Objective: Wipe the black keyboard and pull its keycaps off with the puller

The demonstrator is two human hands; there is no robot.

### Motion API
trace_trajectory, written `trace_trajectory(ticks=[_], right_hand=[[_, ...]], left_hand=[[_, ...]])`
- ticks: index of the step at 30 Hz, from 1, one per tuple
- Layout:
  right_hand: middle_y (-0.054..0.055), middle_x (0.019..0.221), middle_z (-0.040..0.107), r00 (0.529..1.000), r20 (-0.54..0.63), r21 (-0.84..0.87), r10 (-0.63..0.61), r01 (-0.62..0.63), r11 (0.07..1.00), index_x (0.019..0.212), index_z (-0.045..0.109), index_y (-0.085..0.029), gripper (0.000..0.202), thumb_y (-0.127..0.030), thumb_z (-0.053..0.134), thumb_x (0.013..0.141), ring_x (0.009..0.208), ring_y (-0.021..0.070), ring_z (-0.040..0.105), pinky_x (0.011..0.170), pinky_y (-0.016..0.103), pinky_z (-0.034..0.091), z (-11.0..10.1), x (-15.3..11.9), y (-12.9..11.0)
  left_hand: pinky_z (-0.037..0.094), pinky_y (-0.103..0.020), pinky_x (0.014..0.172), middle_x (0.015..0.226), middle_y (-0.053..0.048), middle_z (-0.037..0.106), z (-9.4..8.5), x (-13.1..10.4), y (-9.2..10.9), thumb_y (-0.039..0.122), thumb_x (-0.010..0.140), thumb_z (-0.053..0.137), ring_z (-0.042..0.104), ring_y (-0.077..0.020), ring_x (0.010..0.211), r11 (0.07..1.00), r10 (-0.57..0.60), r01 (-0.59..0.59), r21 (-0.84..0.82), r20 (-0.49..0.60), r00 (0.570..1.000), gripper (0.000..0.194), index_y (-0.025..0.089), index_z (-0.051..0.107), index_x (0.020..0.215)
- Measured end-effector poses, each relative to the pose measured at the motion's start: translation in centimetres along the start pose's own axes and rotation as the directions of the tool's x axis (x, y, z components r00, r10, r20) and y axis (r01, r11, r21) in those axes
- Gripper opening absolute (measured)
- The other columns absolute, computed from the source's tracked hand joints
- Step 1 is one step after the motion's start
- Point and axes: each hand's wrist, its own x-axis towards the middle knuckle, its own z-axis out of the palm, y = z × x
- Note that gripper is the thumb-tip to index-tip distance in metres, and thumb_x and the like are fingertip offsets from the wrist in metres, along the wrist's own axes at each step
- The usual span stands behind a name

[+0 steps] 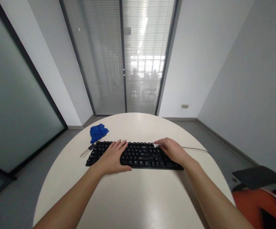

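A black keyboard (135, 156) lies flat on the pale round table (133, 194). Across its left part rests my left hand (115, 156), fingers spread over the keys and thumb along the front edge. My right hand (172, 150) is over the right part, fingers curled and pinched on a small white wad (156, 145), which looks like tissue or cloth. It touches the keys near the back edge, and most of it is hidden under the fingers. The keys beneath both palms are covered.
A crumpled blue cloth (98, 132) lies behind the keyboard's left end. Beside that end is a small brush-like tool (87, 150) with a dark part. A thin cable (195, 148) runs off the table's right edge. An orange chair (249, 206) holding dark items stands at lower right.
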Motion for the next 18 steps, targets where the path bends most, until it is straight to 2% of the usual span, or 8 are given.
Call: trace_trajectory(ticks=[11, 18], right_hand=[[0.007, 0.112, 0.072, 1.0, 0.015, -0.016, -0.002, 0.003, 1.0, 0.115, 0.071, -0.021, 0.034, -0.013, 0.048, 0.091, 0.106, 0.023, 0.064, 0.094, 0.032, 0.046, -0.3, -0.2, -0.4], [0.008, 0.108, 0.073, 0.996, 0.072, -0.14, 0.046, -0.035, 0.989, 0.115, 0.071, -0.024, 0.037, -0.012, 0.049, 0.089, 0.104, 0.0241, 0.065, 0.089, 0.032, 0.047, -1.2, -0.5, -2.3]], left_hand=[[0.017, -0.049, 0.121, 0.162, -0.01, 0.023, 0.3, 0.0, -0.3, 0.086, 0.067, 0.054, 0.02, -0.0351, 0.148, 1.0, 0.001, -0.001, -0.005, -0.002, 1.0, 0.115, 0.02, 0.022, 0.156], [0.017, -0.05, 0.121, 0.162, -0.01, 0.024, 0.3, 0.0, -0.2, 0.085, 0.066, 0.056, 0.021, -0.0354, 0.148, 1.0, -0.004, 0.004, -0.009, -0.014, 1.0, 0.116, 0.02, 0.022, 0.156]])
